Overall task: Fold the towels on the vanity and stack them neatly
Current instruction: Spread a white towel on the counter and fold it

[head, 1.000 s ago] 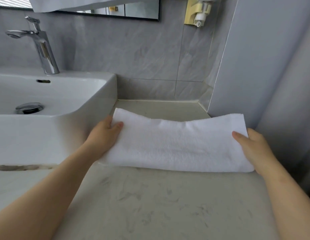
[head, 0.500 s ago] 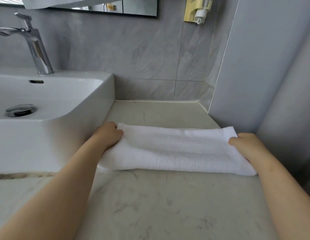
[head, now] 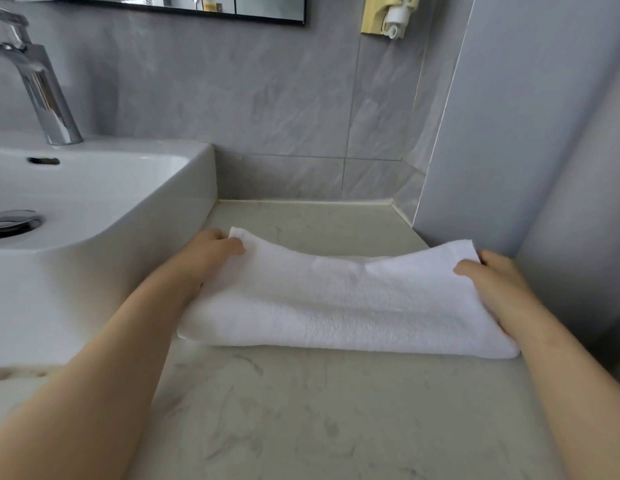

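Observation:
A white towel (head: 343, 306), folded into a long band, lies across the marble vanity top (head: 301, 417) to the right of the basin. My left hand (head: 208, 254) pinches its far left corner, thumb on top. At the other end my right hand (head: 492, 282) grips the right edge, thumb over the cloth and fingers hidden beneath. Both far corners are raised, so the far edge sags in the middle. The near folded edge rests on the counter.
A white basin (head: 104, 188) with a chrome tap (head: 42, 88) stands close on the left. Grey tiled wall (head: 267, 98) runs behind, and a grey panel (head: 509, 133) closes the right side. A yellow dispenser (head: 384, 15) hangs on the wall above.
The far edge of the towel, held low half a second ago, is now lifted at both corners. Both hands have risen slightly with it.

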Demonstrator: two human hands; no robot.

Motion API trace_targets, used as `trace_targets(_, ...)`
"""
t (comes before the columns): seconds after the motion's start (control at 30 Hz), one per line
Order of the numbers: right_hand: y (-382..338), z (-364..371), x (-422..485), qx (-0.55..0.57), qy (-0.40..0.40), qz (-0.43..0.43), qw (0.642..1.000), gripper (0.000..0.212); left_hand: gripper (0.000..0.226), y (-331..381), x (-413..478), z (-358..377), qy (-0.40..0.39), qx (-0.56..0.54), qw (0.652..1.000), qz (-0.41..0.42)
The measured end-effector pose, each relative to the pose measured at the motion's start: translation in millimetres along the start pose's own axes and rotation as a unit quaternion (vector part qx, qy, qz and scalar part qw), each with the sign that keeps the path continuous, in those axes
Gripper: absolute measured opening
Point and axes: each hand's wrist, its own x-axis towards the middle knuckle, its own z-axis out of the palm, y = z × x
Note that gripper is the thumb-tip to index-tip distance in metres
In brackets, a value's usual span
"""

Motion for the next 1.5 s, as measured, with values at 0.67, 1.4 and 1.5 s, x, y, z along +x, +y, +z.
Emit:
trace_targets(0.67, -3.0, 17.1, 27.8, -0.035, 0.023, -0.066, 0.997, 0.02, 0.007, -11.2, 31.3, 6.7, 0.087, 0.225, 0.97, 0.039)
trace_targets(1.4, 10.1, 32.2, 56.2, -0.162, 0.014, 0.003, 0.987, 0.023, 0.018, 0.1, 41.9, 13.3, 0.07, 0.33, 0.941, 0.017)
trace_targets(1.5, 9.4, 31.3, 57.7, -0.147, 0.007, 0.008, 0.989, 0.029, 0.028, -1.0, 44.2, 12.3, 0.07, 0.34, 0.938, -0.012)
